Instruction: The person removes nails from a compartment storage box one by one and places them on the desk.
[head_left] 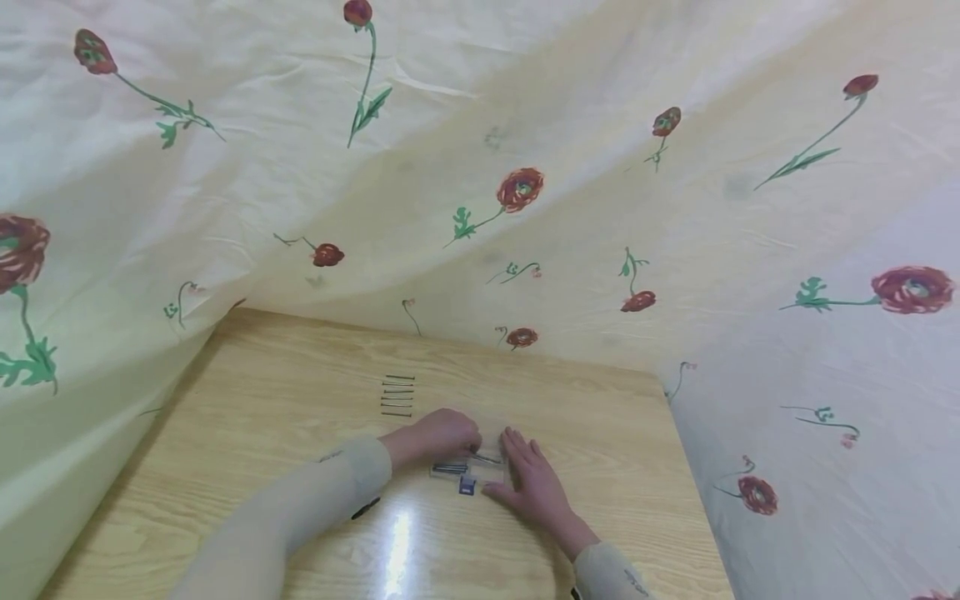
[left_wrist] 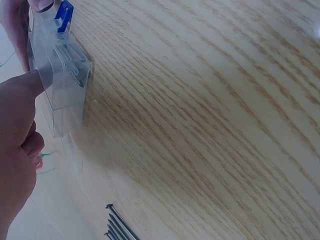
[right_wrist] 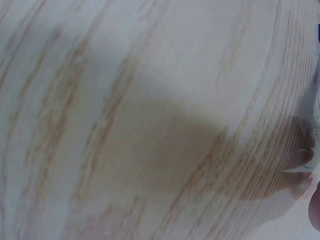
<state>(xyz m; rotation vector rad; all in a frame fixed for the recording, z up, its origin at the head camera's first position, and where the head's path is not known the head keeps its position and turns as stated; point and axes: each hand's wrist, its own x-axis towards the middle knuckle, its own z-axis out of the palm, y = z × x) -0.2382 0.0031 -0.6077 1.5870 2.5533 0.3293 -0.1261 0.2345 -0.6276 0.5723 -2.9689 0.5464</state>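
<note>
A clear plastic box (left_wrist: 69, 97) with a blue latch (head_left: 467, 485) stands on the table. Several dark nails (head_left: 450, 468) lie in its left part. My left hand (head_left: 441, 433) reaches over the box from the left, its fingertips pinching a nail (head_left: 487, 459) at the box's back side. In the left wrist view the plastic wall partly covers those fingers. My right hand (head_left: 531, 487) rests against the right end of the box, its fingers straight and its thumb by the front edge. Only fingertips show in the right wrist view.
Several nails (head_left: 397, 396) lie in a neat row on the wooden table (head_left: 300, 367), behind and left of the box. A flowered cloth (head_left: 450, 250) hangs around the back and sides of the table.
</note>
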